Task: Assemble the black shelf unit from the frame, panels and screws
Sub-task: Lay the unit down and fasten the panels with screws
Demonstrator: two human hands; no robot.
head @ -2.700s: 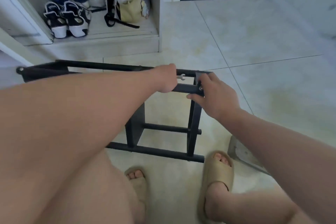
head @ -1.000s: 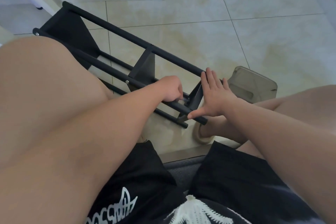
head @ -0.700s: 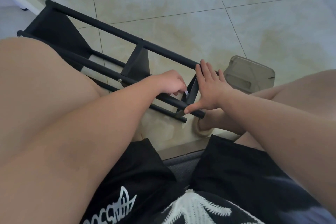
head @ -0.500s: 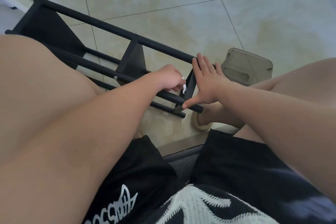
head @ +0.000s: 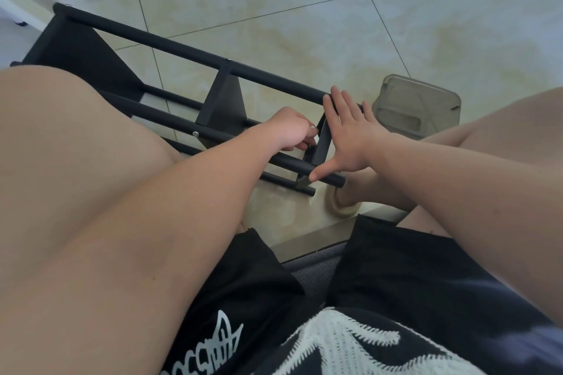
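The black shelf frame (head: 189, 53) lies on its side on the tiled floor, its long tubes running from upper left to lower right. A black panel (head: 227, 103) stands between the tubes at the middle, and a larger black panel (head: 82, 55) closes the far left end. My left hand (head: 291, 129) curls its fingers round a small silvery wrench (head: 313, 128) beside the right end bracket (head: 323, 143). My right hand (head: 347, 134) lies flat with straight fingers against that bracket, thumb resting on the near tube. A screw head (head: 195, 133) shows on the near tube.
A clear plastic container (head: 417, 106) sits on the floor just right of the frame's end. My knees flank the frame, and a beige slipper (head: 342, 207) is below the frame's right end. White furniture edges (head: 18, 12) stand at the upper left.
The view has dropped from standing over the frame to sitting close behind it. In the last second my left hand crept right to the end bracket with the wrench; my right hand stayed flat.
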